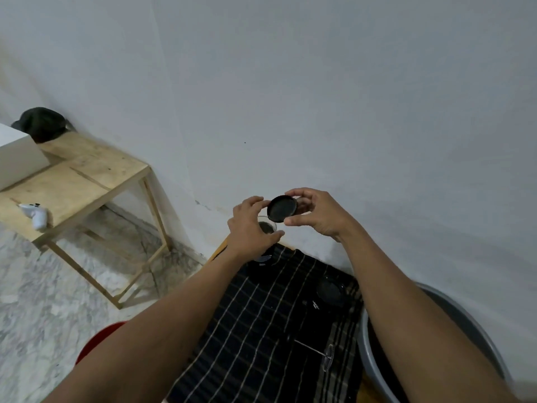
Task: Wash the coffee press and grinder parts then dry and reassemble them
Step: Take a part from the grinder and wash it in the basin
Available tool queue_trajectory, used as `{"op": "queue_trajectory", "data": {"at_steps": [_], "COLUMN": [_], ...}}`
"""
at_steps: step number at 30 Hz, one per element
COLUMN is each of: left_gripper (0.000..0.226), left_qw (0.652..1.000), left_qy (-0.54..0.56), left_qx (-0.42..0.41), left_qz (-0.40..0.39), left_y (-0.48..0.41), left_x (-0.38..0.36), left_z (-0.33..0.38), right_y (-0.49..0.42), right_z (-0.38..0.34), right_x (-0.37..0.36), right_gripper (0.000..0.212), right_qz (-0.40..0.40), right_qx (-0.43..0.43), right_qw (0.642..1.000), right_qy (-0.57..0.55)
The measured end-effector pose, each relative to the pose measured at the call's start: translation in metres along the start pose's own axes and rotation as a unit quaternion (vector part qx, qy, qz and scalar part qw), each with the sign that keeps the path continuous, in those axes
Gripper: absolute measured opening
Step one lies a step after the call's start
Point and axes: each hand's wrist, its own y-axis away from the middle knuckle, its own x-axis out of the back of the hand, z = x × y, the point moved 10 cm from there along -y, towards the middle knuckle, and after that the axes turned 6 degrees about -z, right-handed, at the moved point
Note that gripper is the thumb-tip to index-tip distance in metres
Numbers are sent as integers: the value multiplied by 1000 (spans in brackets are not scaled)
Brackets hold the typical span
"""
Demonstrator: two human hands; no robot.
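Black striped cloth [261,330] bears plunger [316,351] beside grey basin [363,353]

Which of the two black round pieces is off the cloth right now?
The black lid pinched in the right hand, raised beside the clear jar in the left hand. The other black round piece lies on the checked cloth.

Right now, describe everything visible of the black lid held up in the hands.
The black lid is a round, flat, matte disc with a low rim, plastic by its look. It is up in the air, tilted, broad face toward the camera. The right hand pinches it, fingers on top, thumb beneath. Its lower edge overlaps the clear glass gripped by the left hand; contact is unclear.
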Motion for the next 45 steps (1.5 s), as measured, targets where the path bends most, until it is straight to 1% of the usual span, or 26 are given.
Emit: {"op": "queue_trajectory", "data": {"at_steps": [3,6,9,11,12,14,17,18,20,23,25,27,29,31,32,34,37,39,40,42,43,44,45], "left_gripper": [62,62,61,48,40,29,28,29,29,29,19,15,15,18,20,21,15,9,10,3,6,10,14], "left_qw": [995,981,953,924,909,897,882,874,865,852,853,855,850,857,867,886,900,899,897,885,878,872,872], "left_qy": [67,130,212,275,302,305,244,224,186,157,126,76,31,6,-7,-32,-21,11,41,116,145,163,169], "left_qx": [-62,-80,-50,3,30,69,124,140,179,243,259,263,266,263,254,238,260,284,300,330,338,341,335], "left_qz": [-40,-121,-210,-265,-284,-313,-383,-407,-430,-437,-435,-441,-453,-443,-429,-396,-350,-332,-322,-308,-306,-311,-314], "left_y": [-1,3,18,37,48,66,100,112,130,149,154,155,159,160,157,152,151,149,147,145,145,146,147], "left_x": [-18,-55,-112,-159,-183,-234,-313,-339,-375,-403,-414,-423,-434,-441,-441,-442,-441,-444,-443,-446,-448,-450,-451], "left_z": [39,87,128,147,153,156,148,145,129,103,93,78,65,58,57,55,49,42,42,40,40,41,42], "right_y": [40,90,150,192,212,249,295,308,322,325,322,315,311,308,305,300,293,293,294,294,294,294,295], "right_z": [7,30,69,103,122,161,216,235,267,312,341,364,381,390,392,396,401,407,411,411,411,412,413], "right_x": [29,62,91,104,107,108,100,97,85,67,60,51,43,42,45,51,52,55,57,60,62,62,62], "right_gripper": [66,69,69,70,69,64,59,59,61,64,65,58,50,42,42,47,53,47,43,30,24,26,32], "right_qz": [73,163,250,290,302,313,305,295,262,213,187,157,136,143,154,161,153,168,179,201,217,236,255], "right_qx": [15,18,-4,-32,-45,-71,-139,-167,-216,-278,-324,-363,-393,-410,-412,-411,-403,-402,-403,-402,-403,-408,-412], "right_qw": [996,985,967,956,952,947,942,940,939,935,927,918,909,900,898,897,902,900,897,892,888,878,869], "right_qy": [41,49,36,21,8,-11,-12,-21,-44,-46,-24,-14,-29,-34,-24,-4,-24,-31,-34,-39,-50,-75,-100]}}
